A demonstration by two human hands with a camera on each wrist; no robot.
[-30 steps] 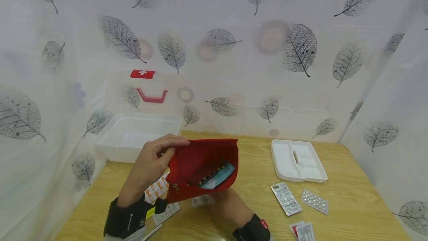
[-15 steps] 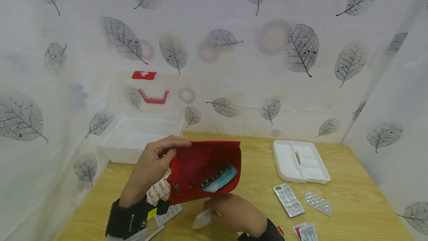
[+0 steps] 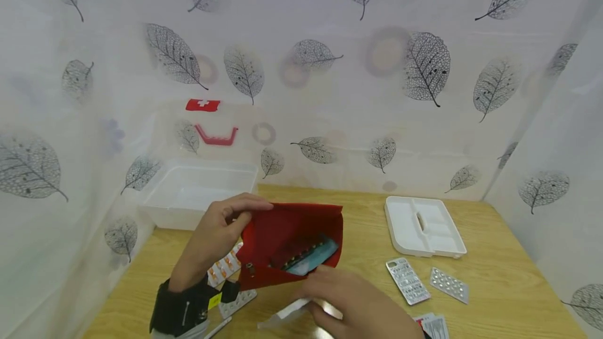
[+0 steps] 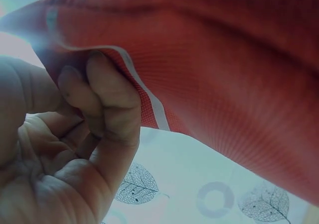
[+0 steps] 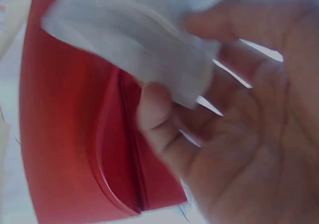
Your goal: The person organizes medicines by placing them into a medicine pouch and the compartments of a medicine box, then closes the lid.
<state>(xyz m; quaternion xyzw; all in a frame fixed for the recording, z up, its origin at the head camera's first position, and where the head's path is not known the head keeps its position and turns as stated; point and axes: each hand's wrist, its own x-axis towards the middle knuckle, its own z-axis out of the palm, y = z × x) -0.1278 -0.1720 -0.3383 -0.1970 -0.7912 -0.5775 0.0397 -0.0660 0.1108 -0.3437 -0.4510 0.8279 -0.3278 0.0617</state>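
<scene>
My left hand (image 3: 212,234) grips a red zip pouch (image 3: 275,229) by its upper left edge, the pouch's mouth gaping toward me. Inside it lie a light-blue packet (image 3: 319,258) and a dark strip with shiny bumps along it. In front of the pouch's lower edge, my right hand (image 3: 353,297) pinches a thin whitish packet (image 3: 286,314). The right wrist view shows that packet (image 5: 124,40) between thumb and fingers, blurred, with the pouch (image 5: 60,124) behind it. In the left wrist view the fingers of my left hand (image 4: 79,134) curl at the red fabric.
An open white box (image 3: 198,192) with a red-handled lid stands at back left. Near my left wrist lie an orange blister pack (image 3: 225,267), a silver one (image 3: 237,303) and a white stick (image 3: 219,327). Rightward are a divided tray (image 3: 424,226), blister packs (image 3: 408,281) and sachets (image 3: 437,326).
My right hand has come out from beneath the pouch, moving right and toward me, with the whitish packet in its fingers. The left hand and pouch have shifted only slightly.
</scene>
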